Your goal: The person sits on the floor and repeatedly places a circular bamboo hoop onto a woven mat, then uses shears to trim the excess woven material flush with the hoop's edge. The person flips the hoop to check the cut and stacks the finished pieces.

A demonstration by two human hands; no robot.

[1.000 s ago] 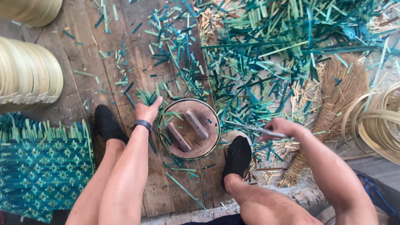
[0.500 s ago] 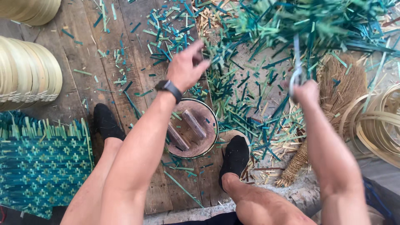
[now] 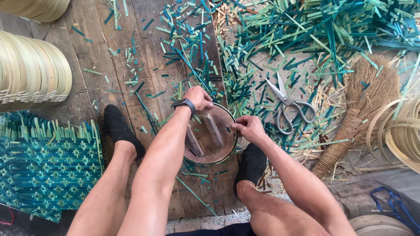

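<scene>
A round wooden form [image 3: 219,150] with two wooden bars across it lies on the plank floor between my feet. My left hand [image 3: 199,97], a black watch on its wrist, grips the form's far left rim. My right hand [image 3: 248,128] pinches its right rim. A pair of metal scissors [image 3: 288,106] lies on the cut strips to the right, free of both hands.
Green and pale cut strips [image 3: 280,39] litter the floor ahead. A woven green mat [image 3: 43,166] lies at left, stacked pale hoops [image 3: 30,74] above it. A straw broom [image 3: 358,109] and bamboo rings [image 3: 400,131] lie at right. My black shoes [image 3: 118,129] flank the form.
My right hand held the scissors up; they now lie on the strips. Both hands came back down onto the round form's rim.
</scene>
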